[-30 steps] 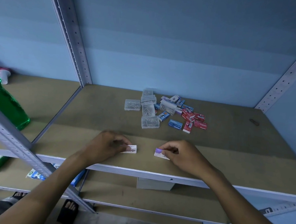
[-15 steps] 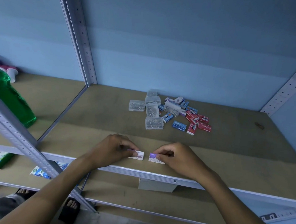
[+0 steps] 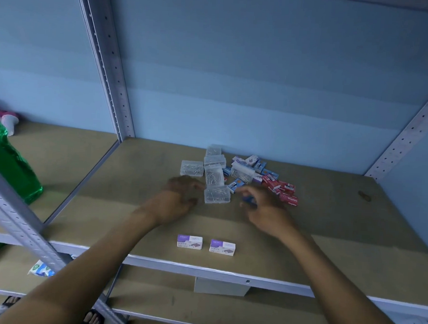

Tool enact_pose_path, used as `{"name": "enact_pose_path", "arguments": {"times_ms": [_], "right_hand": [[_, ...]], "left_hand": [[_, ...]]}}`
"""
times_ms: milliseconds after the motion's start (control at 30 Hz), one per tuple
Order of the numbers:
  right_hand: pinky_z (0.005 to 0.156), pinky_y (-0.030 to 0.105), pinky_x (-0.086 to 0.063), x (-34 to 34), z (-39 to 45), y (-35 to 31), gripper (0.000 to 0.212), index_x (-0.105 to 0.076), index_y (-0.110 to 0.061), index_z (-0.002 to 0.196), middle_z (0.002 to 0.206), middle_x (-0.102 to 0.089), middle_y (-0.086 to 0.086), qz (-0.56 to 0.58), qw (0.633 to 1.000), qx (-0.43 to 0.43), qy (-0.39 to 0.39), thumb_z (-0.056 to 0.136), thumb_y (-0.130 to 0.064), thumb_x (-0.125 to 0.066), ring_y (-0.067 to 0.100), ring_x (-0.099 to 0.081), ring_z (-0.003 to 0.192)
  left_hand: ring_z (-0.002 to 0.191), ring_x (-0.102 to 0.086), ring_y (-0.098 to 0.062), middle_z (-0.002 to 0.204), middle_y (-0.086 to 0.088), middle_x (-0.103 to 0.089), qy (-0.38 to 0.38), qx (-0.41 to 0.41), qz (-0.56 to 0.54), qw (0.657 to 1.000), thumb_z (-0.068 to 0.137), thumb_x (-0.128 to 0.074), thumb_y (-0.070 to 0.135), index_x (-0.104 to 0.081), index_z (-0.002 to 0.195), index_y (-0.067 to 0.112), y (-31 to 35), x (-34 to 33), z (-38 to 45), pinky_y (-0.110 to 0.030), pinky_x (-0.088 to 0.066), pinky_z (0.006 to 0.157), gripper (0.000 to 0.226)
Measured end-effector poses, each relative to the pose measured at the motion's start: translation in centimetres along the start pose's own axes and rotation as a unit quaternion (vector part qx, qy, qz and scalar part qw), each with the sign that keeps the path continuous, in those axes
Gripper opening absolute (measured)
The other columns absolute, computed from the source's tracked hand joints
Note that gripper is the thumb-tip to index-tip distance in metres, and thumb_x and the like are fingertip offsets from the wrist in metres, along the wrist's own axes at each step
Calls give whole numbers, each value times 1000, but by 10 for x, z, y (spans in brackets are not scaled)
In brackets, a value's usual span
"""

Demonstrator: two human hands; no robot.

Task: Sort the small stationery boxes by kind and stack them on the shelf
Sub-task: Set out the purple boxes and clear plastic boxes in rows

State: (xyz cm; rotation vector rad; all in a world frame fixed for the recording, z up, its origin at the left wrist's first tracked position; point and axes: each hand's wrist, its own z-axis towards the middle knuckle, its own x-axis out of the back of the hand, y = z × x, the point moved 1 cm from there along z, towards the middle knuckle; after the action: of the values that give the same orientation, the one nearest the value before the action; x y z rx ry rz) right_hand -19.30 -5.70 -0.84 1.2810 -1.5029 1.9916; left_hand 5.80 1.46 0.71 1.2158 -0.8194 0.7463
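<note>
Nearest, by the front edge of the shelf (image 3: 353,245), two purple boxes (image 3: 189,241) lie flat side by side, just apart, labels up. They read as the start of a row for one kind, set up front so that the sorted stock stays clear of the unsorted heap. Half a second ago both hands rested on these boxes, pinching them into line; now the boxes lie free and both hands have gone forward to the pile.

The left hand (image 3: 174,202) hovers just left of the nearest clear box (image 3: 217,194), its fingers loosely curled. Blur hides whether they touch anything, and nothing shows held in them. The right hand (image 3: 262,207) sits just right of that box, its fingers (image 3: 249,197) curled about a small blue box (image 3: 248,200); motion blur leaves it unclear whether the grip is closed yet. Judging by this, a blue kind comes next.

Farther back lies the mixed pile: more clear boxes (image 3: 192,168) of pins on the left, blue and purple ones in the middle, red boxes (image 3: 285,188) on the right, all jumbled and touching, none yet stacked.

Beyond the upright (image 3: 108,62), on the next bay, stands a green bottle (image 3: 7,159).
</note>
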Motion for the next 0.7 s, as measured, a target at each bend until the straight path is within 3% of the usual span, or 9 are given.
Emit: {"name": "enact_pose_path", "arguments": {"times_ms": [100,200,367,467,567,700], "right_hand": [[104,39,-45,7,37,8,49,-57,-21,138,134,-57,13,-51,996,0,69,90,-11,-61,31,-55,123],[94,43,-49,6,63,19,52,-56,-19,136,128,-61,19,-95,991,-12,96,85,-11,-63,42,-60,112],[95,45,-51,-5,74,24,50,-57,-18,138,131,-62,14,-110,989,-31,94,89,-14,-64,38,-57,116],[87,42,-53,-5,76,23,41,-65,-15,127,119,-66,16,-81,989,-25,122,87,-8,-62,36,-60,109],[75,31,-47,1,75,20,31,-73,-7,112,106,-70,15,-42,989,-22,140,82,-6,-63,31,-64,97],[70,16,-42,19,60,13,30,-73,-15,108,103,-69,1,36,986,-31,159,81,-7,-65,14,-64,87]], "left_hand": [[130,-45,-27,136,-7,-52,-48,21,42,998,85,-71,32,-57,131,22,16,-9,34,-32,-32,110,49],[127,-46,-28,134,-7,-49,-77,33,83,993,79,-73,47,-55,133,26,19,-29,56,-36,-37,106,61],[121,-48,-27,129,-3,-49,-48,48,119,991,77,-70,45,-58,126,31,4,-51,65,-44,-42,103,53],[120,-48,-29,130,-6,-50,-32,47,112,992,78,-72,41,-60,125,26,11,-50,62,-42,-43,103,51],[119,-51,-29,130,-8,-49,-21,41,93,995,76,-75,42,-61,125,23,12,-48,62,-40,-44,103,54],[117,-57,-28,129,-6,-54,-28,28,98,994,75,-67,50,-64,123,24,4,-44,57,-34,-44,104,55]]}}
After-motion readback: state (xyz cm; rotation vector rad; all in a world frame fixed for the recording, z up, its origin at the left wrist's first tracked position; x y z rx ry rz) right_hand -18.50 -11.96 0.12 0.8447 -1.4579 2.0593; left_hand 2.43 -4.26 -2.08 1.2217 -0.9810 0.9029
